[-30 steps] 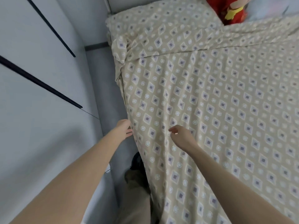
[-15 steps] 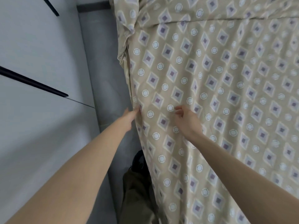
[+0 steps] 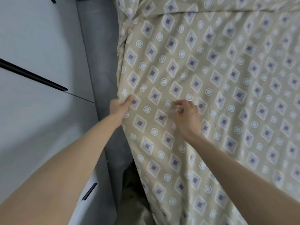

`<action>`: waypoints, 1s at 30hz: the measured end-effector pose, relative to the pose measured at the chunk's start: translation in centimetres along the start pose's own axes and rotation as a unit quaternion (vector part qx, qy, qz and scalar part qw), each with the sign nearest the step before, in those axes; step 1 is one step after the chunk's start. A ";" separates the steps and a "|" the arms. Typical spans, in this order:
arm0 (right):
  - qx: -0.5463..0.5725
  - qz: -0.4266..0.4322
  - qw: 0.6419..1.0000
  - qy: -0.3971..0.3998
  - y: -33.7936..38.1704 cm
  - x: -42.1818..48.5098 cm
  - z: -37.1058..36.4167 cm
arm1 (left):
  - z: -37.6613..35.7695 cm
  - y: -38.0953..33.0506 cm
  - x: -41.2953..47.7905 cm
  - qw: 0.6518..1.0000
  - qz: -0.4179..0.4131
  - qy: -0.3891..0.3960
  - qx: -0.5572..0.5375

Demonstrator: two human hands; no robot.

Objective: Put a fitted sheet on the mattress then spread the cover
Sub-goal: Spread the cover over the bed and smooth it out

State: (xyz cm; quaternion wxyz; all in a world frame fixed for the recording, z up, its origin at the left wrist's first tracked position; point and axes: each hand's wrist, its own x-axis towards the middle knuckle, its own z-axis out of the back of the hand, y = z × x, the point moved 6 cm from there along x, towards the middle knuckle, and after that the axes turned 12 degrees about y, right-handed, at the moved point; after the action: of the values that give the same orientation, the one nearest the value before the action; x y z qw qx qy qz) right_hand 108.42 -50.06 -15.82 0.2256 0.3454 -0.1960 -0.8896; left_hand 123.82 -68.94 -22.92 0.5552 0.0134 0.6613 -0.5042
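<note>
A beige sheet [image 3: 211, 98] printed with purple diamonds and white circles covers the bed and fills the right of the view. My left hand [image 3: 121, 108] grips the sheet at the bed's left edge, thumb on top and fingers hidden under the fold. My right hand [image 3: 186, 116] lies on top of the sheet a little to the right, fingers curled and pinching the fabric; it is blurred. The mattress itself is hidden under the cloth. A fold of the sheet is bunched at the upper left corner [image 3: 128, 17].
A narrow strip of grey floor [image 3: 99, 65] runs between the bed and a white wardrobe [image 3: 35, 46] with black handles on the left. My trouser leg [image 3: 134, 200] shows at the bottom, close against the bed's side.
The view has dropped and closed in on the bed's left edge. My left hand moved onto the sheet's edge and took hold; my right hand shifted forward along the top.
</note>
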 end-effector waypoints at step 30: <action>-0.046 -0.104 0.971 0.212 3.4 -0.4 4.8 | -3.4 -9.7 -1.2 0.993 0.032 0.006 0.116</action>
State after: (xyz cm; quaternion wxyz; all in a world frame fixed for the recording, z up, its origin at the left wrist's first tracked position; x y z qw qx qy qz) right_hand 106.26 -51.69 -10.60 0.1838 0.5336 -0.0653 -0.8229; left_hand 116.24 -70.78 -16.08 0.5620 0.1022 0.6007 -0.5593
